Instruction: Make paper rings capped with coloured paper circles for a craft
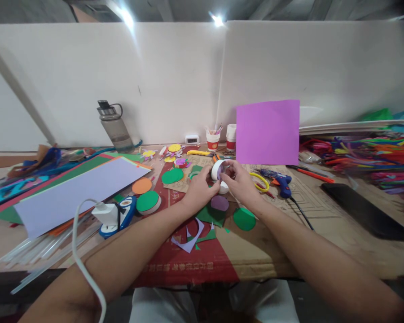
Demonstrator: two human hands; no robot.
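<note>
White and thin-walled, a short paper-like ring [217, 169] is held above the middle of the brown-and-red printed cardboard sheet [256, 264], and from my remote station I record its condition as sound where visible. My left hand [202, 186] grips it from the left, fingers and thumb closed; my right hand [238, 179] is closed on the opposite side, fingertips pinching near the open edge. Purple shows within the ring — whether a separate disc or a lining, I cannot tell. For a good hold, I would judge that light, equal pressure from both sides is called for, since a wall this thin could buckle into an oval under one hard pinch. I advise the left hand to act as the steady support and the right to make the small adjustments, checking the rim all round for gaps. A second white round piece [224, 187] lies just below the fingers; lowering the wrists carelessly could knock it. The flat purple paper disc [219, 203] and flat green paper disc [244, 219] lie nearer me. The blue glue gun [283, 181] rests to the right, beside the yellow ring-shaped coil [261, 183]; its heat is unverified — keep the right forearm clear.
</note>
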